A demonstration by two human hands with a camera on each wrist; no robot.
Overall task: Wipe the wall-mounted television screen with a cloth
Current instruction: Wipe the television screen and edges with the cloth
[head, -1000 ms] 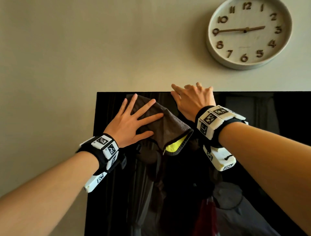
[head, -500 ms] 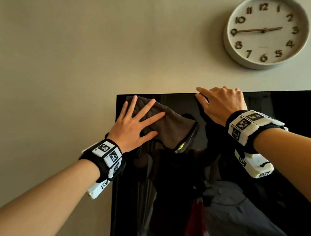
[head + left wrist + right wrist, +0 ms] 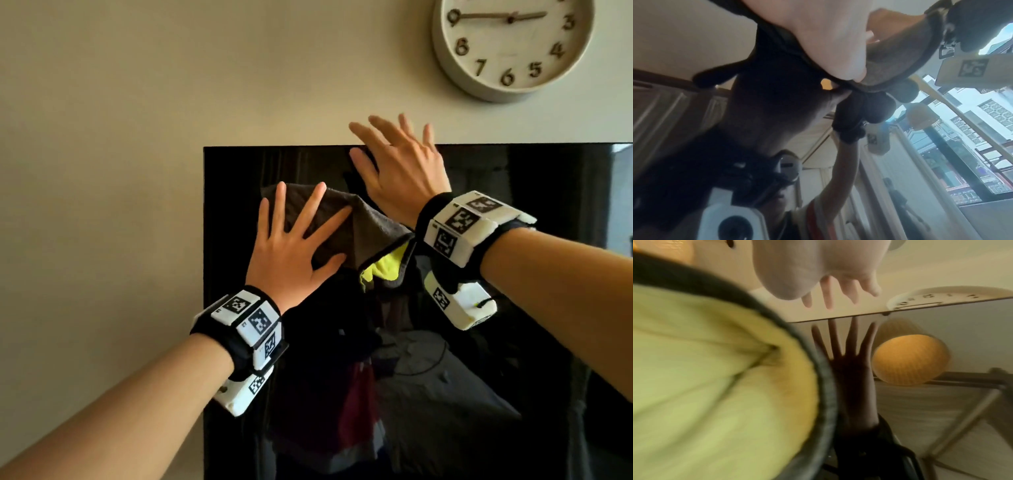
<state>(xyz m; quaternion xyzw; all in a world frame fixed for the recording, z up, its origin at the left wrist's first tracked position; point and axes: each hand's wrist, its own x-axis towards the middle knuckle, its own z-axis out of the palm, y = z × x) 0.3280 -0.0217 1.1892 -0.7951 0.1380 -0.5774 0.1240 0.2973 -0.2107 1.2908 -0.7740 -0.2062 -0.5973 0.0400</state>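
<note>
Head view shows left hand (image 3: pixel 291 253) flat, grip released, pressing cloth (image 3: pixel 363 233) on television screen (image 3: pixel 513 342); right hand (image 3: pixel 400 171) spread, released. Right wrist view alone shows cloth's yellow underside (image 3: pixel 715 378).

Beige wall (image 3: pixel 137 102); round clock (image 3: pixel 513 44) top rt; window (image 3: pixel 972 129) w/ daylight, bldgs outside.

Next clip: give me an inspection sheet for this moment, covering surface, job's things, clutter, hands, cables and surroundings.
Surface: television screen, black, glossy, wall-mounted, reflecting the room.
Job's things: grey cloth with yellow-green underside, spread near the screen's upper left, lower corner folded over.
Clutter: nothing seen.
Hands: left hand flat, fingers spread, pressing the cloth; right hand open at the screen's top edge, holding nothing.
Cables: nothing seen.
Surroundings: beige wall; round wall clock above the screen.
</note>
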